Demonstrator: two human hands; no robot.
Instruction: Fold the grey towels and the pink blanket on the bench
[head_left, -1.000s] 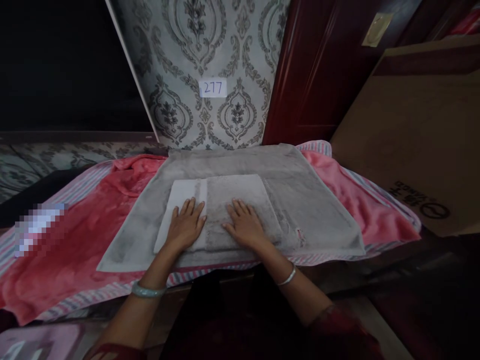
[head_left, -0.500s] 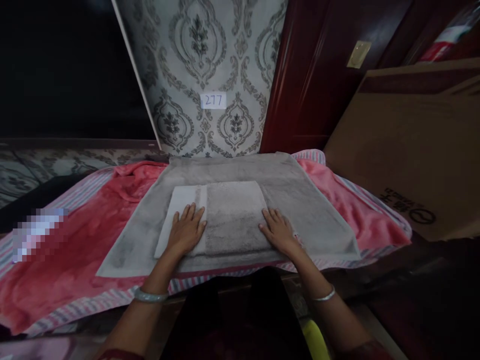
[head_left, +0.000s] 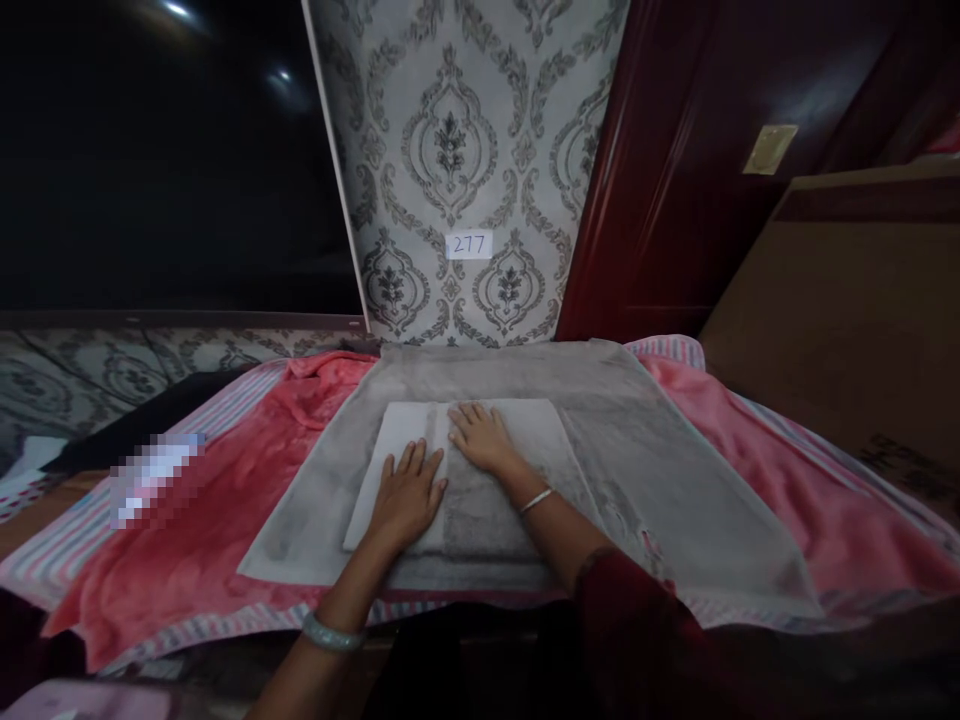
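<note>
A folded grey towel with a paler band along its left side lies on a larger spread grey cloth. My left hand rests flat on the pale band, fingers spread. Palm down, my right hand lies on the upper middle of the folded towel, its fingers stretched towards the band. Neither hand grips anything. A bracelet circles each wrist.
Under the grey cloth is a red blanket with striped edges. A dark screen stands at the left, a patterned wall behind, and a cardboard box at the right. A number label is on the wall.
My right hand has moved left from the folded towel's right edge to its upper middle. My left hand stays on the pale band. The camera view has shifted.
</note>
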